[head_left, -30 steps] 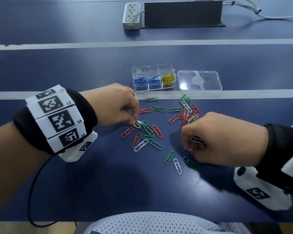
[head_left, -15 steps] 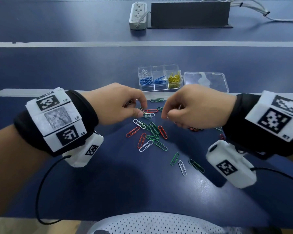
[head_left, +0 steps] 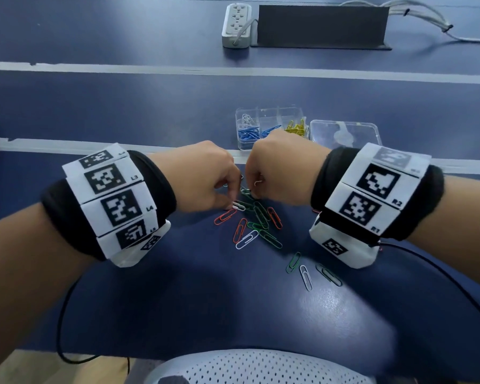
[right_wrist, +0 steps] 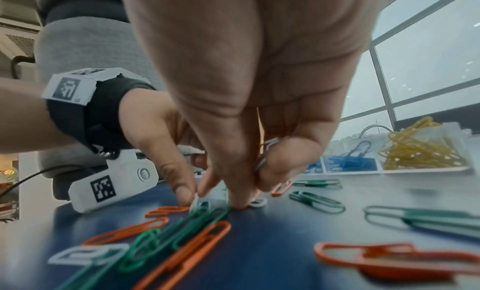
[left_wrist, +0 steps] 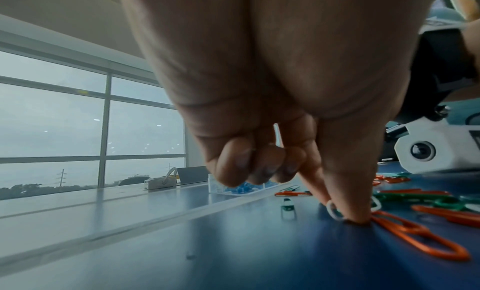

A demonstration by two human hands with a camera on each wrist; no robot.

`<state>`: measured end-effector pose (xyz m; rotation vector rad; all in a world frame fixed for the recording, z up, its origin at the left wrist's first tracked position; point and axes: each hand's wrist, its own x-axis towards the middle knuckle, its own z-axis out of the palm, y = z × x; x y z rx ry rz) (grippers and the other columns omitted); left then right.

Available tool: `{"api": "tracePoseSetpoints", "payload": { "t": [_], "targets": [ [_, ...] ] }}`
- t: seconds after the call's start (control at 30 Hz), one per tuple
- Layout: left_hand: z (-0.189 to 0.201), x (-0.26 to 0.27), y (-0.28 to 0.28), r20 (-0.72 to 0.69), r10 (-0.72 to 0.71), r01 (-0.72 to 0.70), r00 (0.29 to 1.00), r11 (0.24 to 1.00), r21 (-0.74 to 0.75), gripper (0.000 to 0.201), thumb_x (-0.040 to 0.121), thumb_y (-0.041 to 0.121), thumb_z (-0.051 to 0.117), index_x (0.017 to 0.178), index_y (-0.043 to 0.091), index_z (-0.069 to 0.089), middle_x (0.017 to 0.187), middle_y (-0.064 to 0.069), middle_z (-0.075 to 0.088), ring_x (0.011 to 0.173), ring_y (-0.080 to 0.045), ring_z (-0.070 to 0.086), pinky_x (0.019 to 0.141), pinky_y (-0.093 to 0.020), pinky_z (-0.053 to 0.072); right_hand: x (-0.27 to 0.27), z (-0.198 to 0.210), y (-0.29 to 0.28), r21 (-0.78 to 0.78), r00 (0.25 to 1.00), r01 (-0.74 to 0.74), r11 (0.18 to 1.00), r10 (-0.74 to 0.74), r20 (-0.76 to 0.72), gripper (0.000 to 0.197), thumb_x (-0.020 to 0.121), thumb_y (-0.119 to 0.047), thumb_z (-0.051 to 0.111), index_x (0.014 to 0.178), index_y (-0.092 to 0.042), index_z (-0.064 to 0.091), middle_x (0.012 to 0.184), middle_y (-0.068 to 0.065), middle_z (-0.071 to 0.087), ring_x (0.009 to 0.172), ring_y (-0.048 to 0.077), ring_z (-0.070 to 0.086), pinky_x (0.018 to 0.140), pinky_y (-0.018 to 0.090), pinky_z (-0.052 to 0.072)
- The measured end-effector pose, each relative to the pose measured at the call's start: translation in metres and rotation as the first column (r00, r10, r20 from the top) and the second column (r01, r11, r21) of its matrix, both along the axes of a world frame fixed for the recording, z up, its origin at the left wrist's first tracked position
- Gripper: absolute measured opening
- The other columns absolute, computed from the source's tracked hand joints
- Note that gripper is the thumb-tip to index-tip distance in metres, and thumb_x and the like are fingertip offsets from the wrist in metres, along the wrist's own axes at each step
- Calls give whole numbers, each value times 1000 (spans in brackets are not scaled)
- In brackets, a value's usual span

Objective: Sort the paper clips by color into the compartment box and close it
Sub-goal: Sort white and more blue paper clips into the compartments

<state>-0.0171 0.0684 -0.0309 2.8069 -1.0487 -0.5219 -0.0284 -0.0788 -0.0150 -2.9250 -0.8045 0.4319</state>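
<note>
Loose red, green and white paper clips (head_left: 257,220) lie scattered on the blue table. My left hand (head_left: 232,204) pinches a white paper clip (head_left: 239,205) at the pile's left edge; the left wrist view shows that clip (left_wrist: 333,210) between thumb and forefinger on the tabletop. My right hand (head_left: 251,189) is right beside it, with a white clip (head_left: 258,182) tucked in its curled fingers. In the right wrist view a fingertip touches another white clip (right_wrist: 257,202). The clear compartment box (head_left: 269,113) stands open behind the hands and holds white, blue and yellow clips.
The box's clear lid (head_left: 344,134) lies flat to its right. A power strip (head_left: 236,24) and a dark stand (head_left: 320,24) sit at the far edge, with cables to the right. A few more clips (head_left: 305,277) lie nearer me.
My right hand has moved from the near right side up and left to the pile, ending next to the left hand. The left hand has stayed at the white clip.
</note>
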Motion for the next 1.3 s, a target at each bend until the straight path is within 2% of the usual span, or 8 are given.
{"api": "tracePoseSetpoints", "payload": {
  "t": [0.23,0.37,0.5,0.7,0.93,1.1,1.2,1.3],
  "targets": [
    [7,-9,5,-62,84,-92,995,986,-140,10,68,23,66,63,26,56,55,11,55,57,-3,51,53,-6,32,-1,0,-8,-28,1000,1,1000,0,18,15,81,-12,50,78,-9,65,53,0,38,57,25,43,62,25,41],
    [10,-8,2,-104,103,-118,989,982,-146,16,68,17,65,61,27,53,58,37,54,57,9,51,53,-3,34,-2,0,-9,-39,1000,-17,999,17,-6,19,80,-12,53,87,-14,70,58,-3,42,64,24,46,64,25,42],
    [10,-6,-1,-115,148,-168,982,968,-188,16,76,14,58,83,28,60,56,17,55,59,10,50,55,-2,34,-4,-2,-9,-56,999,-40,998,39,-24,23,77,-20,59,96,-14,70,80,2,64,77,25,56,71,29,52],
    [14,3,-6,-83,224,-235,971,956,-174,27,84,12,51,101,25,68,88,0,64,75,-16,52,74,-21,38,3,6,-16,41,985,152,988,-148,-83,21,79,-24,56,92,-25,72,70,0,57,79,25,57,75,27,48],
    [25,46,-26,-27,421,-413,906,872,-264,26,88,11,51,105,20,69,68,4,54,70,-14,49,67,-19,36,59,21,-22,275,889,444,853,-382,-252,17,79,-15,66,93,-19,75,91,4,74,89,18,71,89,36,56],
    [24,73,-39,-89,518,-515,851,790,-332,31,82,11,64,111,22,60,99,-3,68,89,-21,64,77,-28,48,94,28,-19,403,828,553,729,-431,-357,24,81,-7,65,105,-10,68,78,-3,64,64,7,64,63,19,57],
    [23,82,-42,-135,566,-575,814,750,-326,42,80,10,66,119,22,54,108,-6,68,93,-24,69,79,-36,55,105,26,-10,348,829,557,754,-482,-283,27,82,-10,65,108,-9,69,93,2,73,85,13,71,84,31,58],
    [21,86,-39,-198,604,-633,772,706,-318,50,79,11,68,124,23,50,106,-6,69,88,-23,71,81,-40,58,108,22,-2,329,818,574,750,-512,-261,28,82,-12,63,109,-9,68,96,6,74,89,18,72,86,38,57]
  ]
}}
